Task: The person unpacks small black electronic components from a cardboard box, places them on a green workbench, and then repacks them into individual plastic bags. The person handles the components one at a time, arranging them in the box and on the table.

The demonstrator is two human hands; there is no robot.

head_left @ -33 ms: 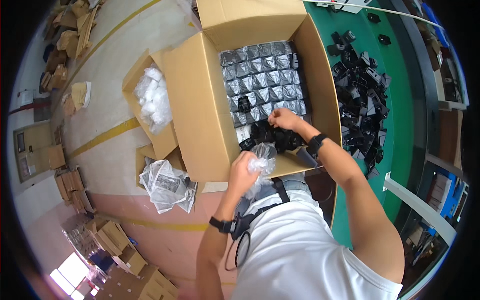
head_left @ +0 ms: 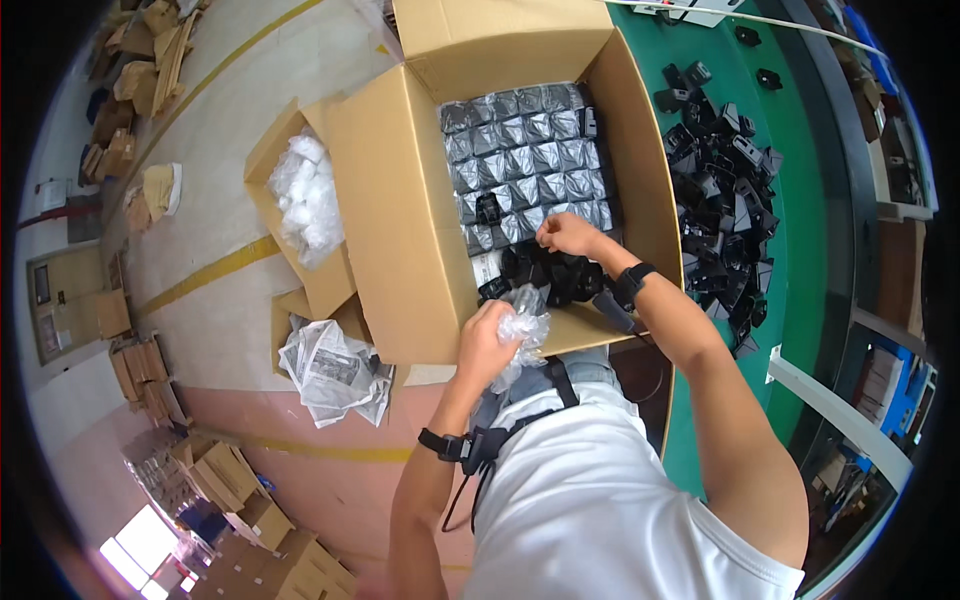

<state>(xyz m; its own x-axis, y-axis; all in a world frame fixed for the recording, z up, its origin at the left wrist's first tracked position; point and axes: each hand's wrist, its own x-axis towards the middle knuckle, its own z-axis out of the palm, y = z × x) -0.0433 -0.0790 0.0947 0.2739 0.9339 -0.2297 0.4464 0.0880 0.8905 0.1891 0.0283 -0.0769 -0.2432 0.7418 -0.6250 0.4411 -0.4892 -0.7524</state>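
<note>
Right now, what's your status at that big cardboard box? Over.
Left hand gripping crumpled clear plastic bag. Right hand reaching into large open cardboard box, on bagged black parts. Nothing blocking.

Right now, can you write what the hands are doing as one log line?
left hand: shut on crumpled clear bag | right hand: reaching among black parts inside big cardboard box | wrapped grey packs: in rows

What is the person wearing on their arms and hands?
Both hands are bare, with no gloves. The left hand has a black band around its wrist, with a small black box and a thin black cable hanging from it. The right hand has a black band on its wrist too. The arms are bare up to the short sleeves of a white T-shirt.
</note>
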